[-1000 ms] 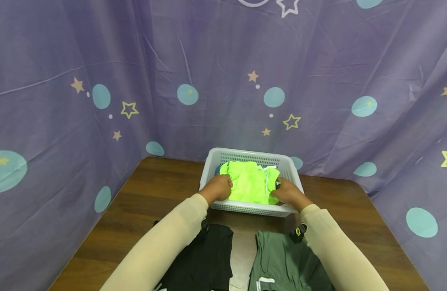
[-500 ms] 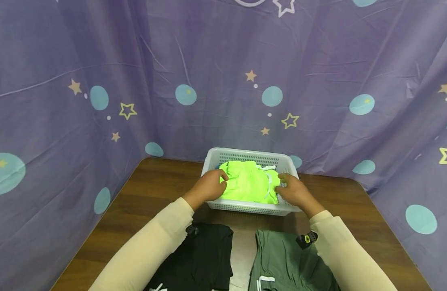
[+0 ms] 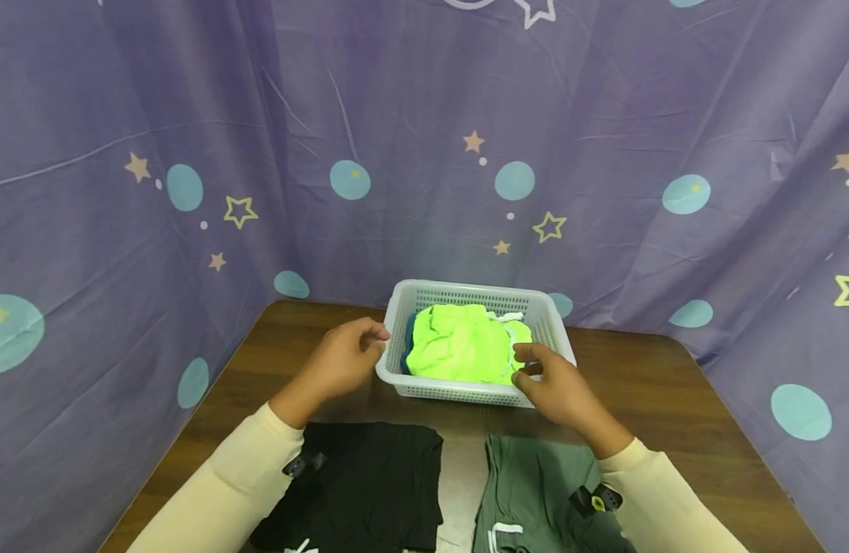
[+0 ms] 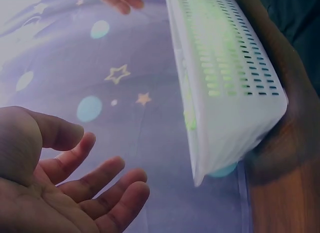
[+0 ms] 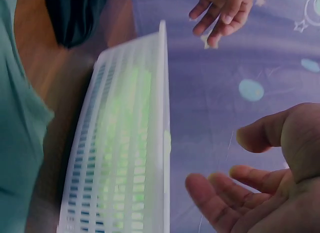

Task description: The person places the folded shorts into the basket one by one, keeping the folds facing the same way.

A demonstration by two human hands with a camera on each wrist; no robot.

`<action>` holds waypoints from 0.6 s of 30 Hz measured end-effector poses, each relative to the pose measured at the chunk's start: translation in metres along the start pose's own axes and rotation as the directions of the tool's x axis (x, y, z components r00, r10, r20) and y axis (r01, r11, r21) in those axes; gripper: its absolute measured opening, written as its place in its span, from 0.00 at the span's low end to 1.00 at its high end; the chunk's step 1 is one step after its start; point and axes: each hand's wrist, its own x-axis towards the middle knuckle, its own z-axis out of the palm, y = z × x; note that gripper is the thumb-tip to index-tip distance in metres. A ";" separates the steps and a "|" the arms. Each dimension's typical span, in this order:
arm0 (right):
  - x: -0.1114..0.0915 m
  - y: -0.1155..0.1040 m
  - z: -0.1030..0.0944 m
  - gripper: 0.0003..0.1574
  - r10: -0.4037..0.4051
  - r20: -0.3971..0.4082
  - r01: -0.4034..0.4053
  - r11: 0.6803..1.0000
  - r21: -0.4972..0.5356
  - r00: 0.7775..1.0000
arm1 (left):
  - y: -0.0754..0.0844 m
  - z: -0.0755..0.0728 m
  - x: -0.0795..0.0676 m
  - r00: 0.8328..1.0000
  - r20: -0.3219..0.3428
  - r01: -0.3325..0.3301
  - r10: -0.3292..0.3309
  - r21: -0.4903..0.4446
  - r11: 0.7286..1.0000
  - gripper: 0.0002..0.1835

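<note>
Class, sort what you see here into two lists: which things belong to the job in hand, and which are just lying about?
Likely part of the job:
white basket
neon garment inside it
black garment, probably
grey-green garment, probably

Seemingly just surroundings:
wooden table
star-patterned curtain

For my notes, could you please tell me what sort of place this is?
Probably a curtained-off indoor workspace: a purple curtain behind a brown table bearing clothes and a white basket.
</note>
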 end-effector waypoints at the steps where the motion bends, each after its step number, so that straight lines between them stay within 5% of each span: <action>1: -0.003 -0.003 0.001 0.24 0.001 0.006 -0.001 0.999 0.038 1.000 | -0.002 -0.003 -0.004 1.000 -0.006 -0.001 0.001 -0.002 1.000 0.08; 9: -0.025 -0.028 0.011 0.18 0.025 0.216 -0.101 0.931 0.351 0.976 | -0.029 -0.022 -0.036 0.997 -0.035 0.074 -0.073 0.030 0.997 0.07; 18: -0.044 -0.025 0.044 0.18 0.057 0.448 -0.303 0.811 0.500 0.892 | -0.065 -0.027 -0.065 0.985 0.012 0.173 -0.173 0.029 0.985 0.09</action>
